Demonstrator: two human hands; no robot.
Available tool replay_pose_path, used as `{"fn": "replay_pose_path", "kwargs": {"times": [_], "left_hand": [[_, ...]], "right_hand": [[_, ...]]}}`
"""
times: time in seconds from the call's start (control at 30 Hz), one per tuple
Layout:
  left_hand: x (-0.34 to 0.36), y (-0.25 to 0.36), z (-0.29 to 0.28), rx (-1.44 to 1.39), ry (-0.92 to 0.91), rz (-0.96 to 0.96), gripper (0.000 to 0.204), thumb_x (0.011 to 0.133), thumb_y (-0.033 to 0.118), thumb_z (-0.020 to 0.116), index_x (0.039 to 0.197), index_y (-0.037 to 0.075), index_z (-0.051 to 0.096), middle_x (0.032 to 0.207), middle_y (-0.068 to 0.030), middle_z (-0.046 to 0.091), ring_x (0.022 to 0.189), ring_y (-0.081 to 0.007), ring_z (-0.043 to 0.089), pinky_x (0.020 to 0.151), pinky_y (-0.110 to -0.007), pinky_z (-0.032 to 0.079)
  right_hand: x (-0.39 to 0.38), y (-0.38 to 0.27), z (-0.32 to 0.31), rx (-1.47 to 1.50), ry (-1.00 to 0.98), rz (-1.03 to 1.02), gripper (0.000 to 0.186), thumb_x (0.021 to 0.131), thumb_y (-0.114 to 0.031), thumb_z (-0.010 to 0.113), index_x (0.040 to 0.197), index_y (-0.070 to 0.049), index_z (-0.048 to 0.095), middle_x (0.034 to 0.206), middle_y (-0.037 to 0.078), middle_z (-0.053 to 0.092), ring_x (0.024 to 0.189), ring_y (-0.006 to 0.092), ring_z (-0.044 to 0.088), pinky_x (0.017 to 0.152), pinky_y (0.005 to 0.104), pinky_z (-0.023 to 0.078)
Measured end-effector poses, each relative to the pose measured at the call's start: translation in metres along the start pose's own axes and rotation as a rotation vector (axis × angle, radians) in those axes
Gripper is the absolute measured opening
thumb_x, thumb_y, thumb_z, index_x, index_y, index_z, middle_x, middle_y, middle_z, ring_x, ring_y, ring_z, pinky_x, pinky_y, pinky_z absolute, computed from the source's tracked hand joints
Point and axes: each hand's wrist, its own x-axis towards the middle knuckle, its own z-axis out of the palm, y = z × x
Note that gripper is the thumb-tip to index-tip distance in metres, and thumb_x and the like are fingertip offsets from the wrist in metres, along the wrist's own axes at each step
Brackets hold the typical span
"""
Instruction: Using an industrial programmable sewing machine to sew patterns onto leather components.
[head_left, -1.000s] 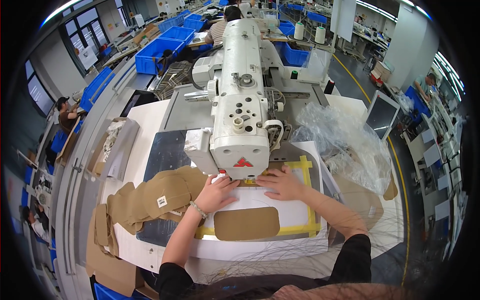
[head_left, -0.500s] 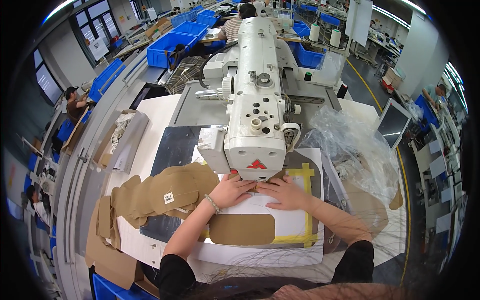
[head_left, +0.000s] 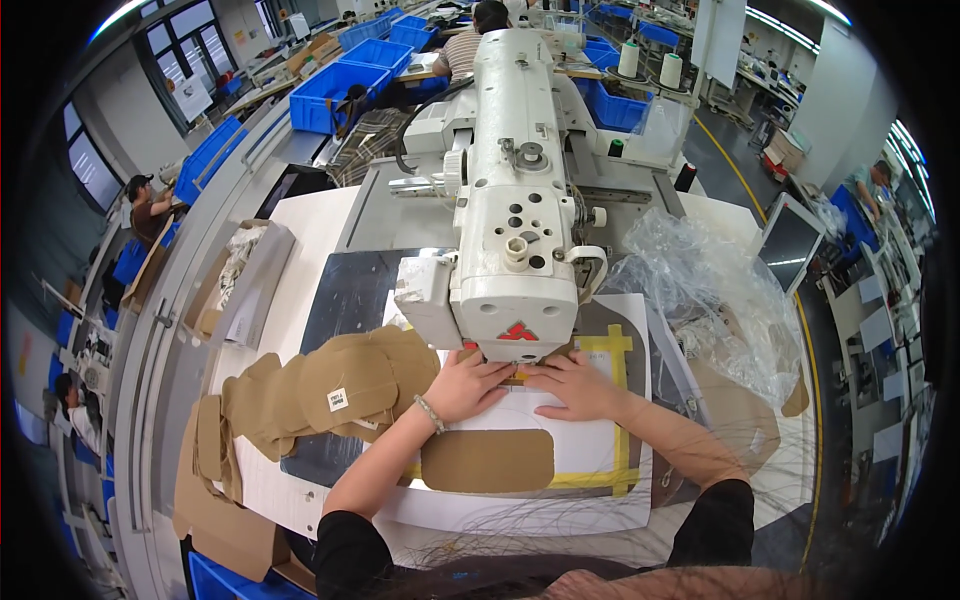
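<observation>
Both my hands press down just below the head of a large white sewing machine [head_left: 515,230]. My left hand [head_left: 468,388], with a bracelet at the wrist, lies palm down with its fingers stretched inward. Opposite it, my right hand [head_left: 575,388] rests flat, fingers spread. Between the fingertips a small strip of brown material shows, mostly hidden by the hands and machine head. Under them lies a white sheet [head_left: 520,508] edged with yellow tape [head_left: 621,430]. A brown rounded rectangle [head_left: 487,461] shows in the sheet's near part.
Overlapping brown cut pieces [head_left: 300,395], one with a white label [head_left: 337,400], lie to the left. Beyond them stands an open grey box [head_left: 262,275]. Crumpled clear plastic [head_left: 700,300] covers the right side. Blue bins [head_left: 335,95] and co-workers are farther off.
</observation>
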Motion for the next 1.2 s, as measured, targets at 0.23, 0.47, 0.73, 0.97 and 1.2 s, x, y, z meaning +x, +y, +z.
{"fn": "replay_pose_path", "kwargs": {"times": [0.23, 0.47, 0.73, 0.97, 1.2], "left_hand": [[-0.003, 0.004, 0.001, -0.003, 0.004, -0.02, 0.038, 0.086, 0.031, 0.061, 0.121, 0.016, 0.062, 0.118, 0.0047, 0.06, 0.11, -0.0142, 0.052, 0.1, -0.045, 0.031], [-0.002, 0.003, 0.0, 0.011, 0.022, -0.018, 0.038, 0.086, 0.03, 0.061, 0.121, 0.017, 0.062, 0.121, 0.0046, 0.059, 0.11, -0.0161, 0.052, 0.097, -0.044, 0.034], [0.009, -0.011, 0.003, -0.13, -0.057, -0.122, 0.031, 0.086, 0.029, 0.062, 0.114, 0.016, 0.067, 0.116, -0.0009, 0.063, 0.113, -0.0223, 0.051, 0.095, -0.048, 0.034], [0.004, -0.006, 0.005, -0.037, 0.005, -0.069, 0.032, 0.089, 0.029, 0.059, 0.118, 0.017, 0.064, 0.112, -0.003, 0.063, 0.111, -0.02, 0.052, 0.096, -0.046, 0.034], [-0.013, -0.004, -0.006, 0.053, 0.063, -0.089, 0.04, 0.089, 0.025, 0.058, 0.128, 0.015, 0.054, 0.114, -0.004, 0.061, 0.112, -0.0203, 0.052, 0.099, -0.048, 0.031]], "right_hand": [[0.0, -0.003, 0.002, 0.025, 0.006, 0.001, 0.045, 0.086, -0.043, 0.06, 0.12, -0.013, 0.058, 0.139, -0.001, 0.048, 0.116, 0.0213, 0.046, 0.094, 0.0409, 0.033], [-0.001, 0.0, 0.0, 0.02, 0.229, -0.086, 0.044, 0.084, -0.038, 0.064, 0.118, -0.011, 0.059, 0.12, 0.002, 0.061, 0.105, 0.0226, 0.053, 0.092, 0.0392, 0.036], [0.004, 0.027, 0.004, 0.072, 0.433, -0.06, 0.028, 0.075, -0.024, 0.072, 0.098, -0.009, 0.065, 0.087, 0.005, 0.067, 0.088, 0.0221, 0.059, 0.079, 0.038, 0.044], [0.002, 0.015, 0.001, 0.016, 0.471, -0.049, 0.019, 0.074, -0.021, 0.073, 0.088, -0.01, 0.067, 0.082, 0.002, 0.067, 0.084, 0.02, 0.06, 0.078, 0.0355, 0.045], [-0.019, 0.008, -0.012, -0.016, 0.434, -0.077, 0.015, 0.076, -0.019, 0.071, 0.089, -0.012, 0.067, 0.094, -0.001, 0.067, 0.089, 0.0177, 0.058, 0.078, 0.0349, 0.042]]}}
